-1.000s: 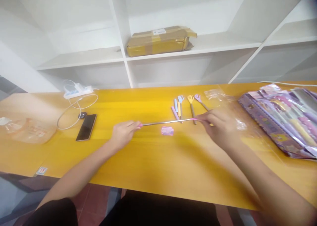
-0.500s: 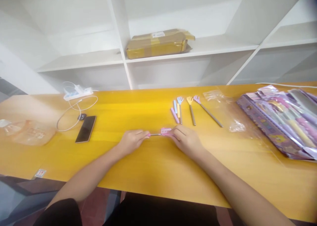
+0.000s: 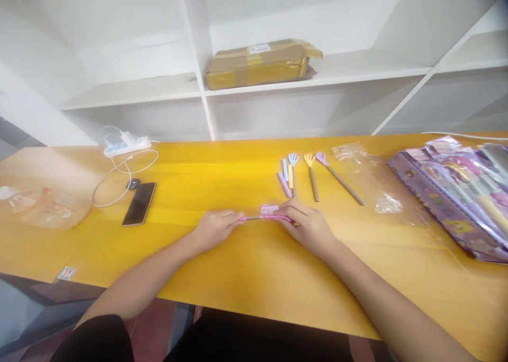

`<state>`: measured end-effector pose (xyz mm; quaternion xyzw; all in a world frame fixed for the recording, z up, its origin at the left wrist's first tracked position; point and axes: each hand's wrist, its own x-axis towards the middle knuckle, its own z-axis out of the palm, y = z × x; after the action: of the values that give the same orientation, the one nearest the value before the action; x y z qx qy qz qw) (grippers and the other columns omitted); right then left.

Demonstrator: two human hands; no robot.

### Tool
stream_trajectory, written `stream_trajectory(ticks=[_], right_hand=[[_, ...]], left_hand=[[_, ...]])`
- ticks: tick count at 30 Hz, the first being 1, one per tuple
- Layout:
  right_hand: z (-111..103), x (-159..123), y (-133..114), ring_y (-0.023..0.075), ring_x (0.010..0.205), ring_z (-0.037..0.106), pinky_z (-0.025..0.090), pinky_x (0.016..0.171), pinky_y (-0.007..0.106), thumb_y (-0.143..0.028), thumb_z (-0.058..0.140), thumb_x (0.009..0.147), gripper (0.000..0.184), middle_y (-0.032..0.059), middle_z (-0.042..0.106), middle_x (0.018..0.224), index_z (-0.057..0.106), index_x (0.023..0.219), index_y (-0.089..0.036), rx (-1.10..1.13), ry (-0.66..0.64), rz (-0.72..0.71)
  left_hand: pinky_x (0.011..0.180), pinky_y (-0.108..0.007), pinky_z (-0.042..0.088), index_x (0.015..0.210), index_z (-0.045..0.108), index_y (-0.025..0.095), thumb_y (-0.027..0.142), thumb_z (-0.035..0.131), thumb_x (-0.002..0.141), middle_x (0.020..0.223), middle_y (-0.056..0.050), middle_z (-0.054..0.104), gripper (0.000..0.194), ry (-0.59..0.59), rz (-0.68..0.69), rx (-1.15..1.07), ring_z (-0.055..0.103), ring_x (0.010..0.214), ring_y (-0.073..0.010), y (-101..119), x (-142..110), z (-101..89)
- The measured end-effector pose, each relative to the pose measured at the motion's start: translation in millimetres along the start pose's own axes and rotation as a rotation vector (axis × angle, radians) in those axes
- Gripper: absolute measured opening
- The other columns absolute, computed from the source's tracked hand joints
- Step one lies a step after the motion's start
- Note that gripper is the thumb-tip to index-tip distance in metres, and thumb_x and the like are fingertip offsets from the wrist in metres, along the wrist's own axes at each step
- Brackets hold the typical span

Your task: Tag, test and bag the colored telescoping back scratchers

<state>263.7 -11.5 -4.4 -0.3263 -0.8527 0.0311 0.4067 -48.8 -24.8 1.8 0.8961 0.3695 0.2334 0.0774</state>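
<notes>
Now a pair of bare hands meets near the middle of a yellow desk (image 3: pixel 222 277), drawn close together over a short rod (image 3: pixel 254 217) with pink ends. The left hand (image 3: pixel 216 228) pinches the rod's left end between thumb and fingers, a bit of pink showing at the tips. The right hand (image 3: pixel 307 225) has its fingers closed on the pink part at the other end; its fingers hide the exact shape of that end. Only a small stretch of metal shows between the hands.

A second ago the hands were well apart, with a long line of metal between them. They have since come together, mostly by the right hand moving inward, so the rod appears to slide into itself and, I judge, is now at or near its shortest.

A small pink card (image 3: pixel 270 209) lies just beyond the rod, beside the right fingertips; whether they touch it is unclear.

Behind the right hand lie three claw-headed rods: blue (image 3: pixel 293 160), yellow (image 3: pixel 309 161) and purple (image 3: pixel 341 179), with the last two, partly covered a second ago, now in full view. Three loose tubes (image 3: pixel 284 184) sit beside the blue one.
</notes>
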Motion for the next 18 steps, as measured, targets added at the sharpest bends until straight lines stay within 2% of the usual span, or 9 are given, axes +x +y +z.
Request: stream_trajectory(ticks=[6, 12, 18], right_hand=[[-1.2, -0.4, 1.4, 0.0157, 0.089, 0.076, 0.060, 0.072, 0.028, -0.019, 0.065, 0.104, 0.018, 0.0033, 0.077, 0.105, 0.075, 0.116, -0.028, 0.014, -0.005, 0.006], [-1.6, -0.4, -0.4, 0.0176, 0.099, 0.077, 0.063, 0.080, 0.030, -0.020, 0.058, 0.107, 0.023, 0.0054, 0.076, 0.115, 0.073, 0.122, -0.029, 0.043, -0.064, 0.038], [-3.5, 3.1, -3.5, 0.0187, 0.095, 0.077, 0.064, 0.078, 0.032, -0.024, 0.055, 0.109, 0.020, 0.0069, 0.075, 0.111, 0.072, 0.121, -0.027, 0.060, -0.088, 0.061]], left_hand=[[0.068, -0.024, 0.055, 0.119, 0.074, 0.022, 0.037, 0.049, 0.112, 0.093, -0.002, 0.077, 0.030, 0.018, -0.005, 0.039, 0.073, 0.079, -0.0134, 2.8, -0.5, 1.5], [0.069, -0.025, 0.056, 0.120, 0.074, 0.022, 0.037, 0.049, 0.112, 0.093, -0.002, 0.078, 0.030, 0.027, 0.005, 0.040, 0.073, 0.078, -0.0138, 2.5, 1.1, 0.1], [0.068, -0.024, 0.055, 0.119, 0.073, 0.022, 0.036, 0.050, 0.112, 0.093, -0.002, 0.078, 0.028, 0.048, 0.019, 0.057, 0.073, 0.078, -0.0133, 1.7, 0.0, 0.6]])
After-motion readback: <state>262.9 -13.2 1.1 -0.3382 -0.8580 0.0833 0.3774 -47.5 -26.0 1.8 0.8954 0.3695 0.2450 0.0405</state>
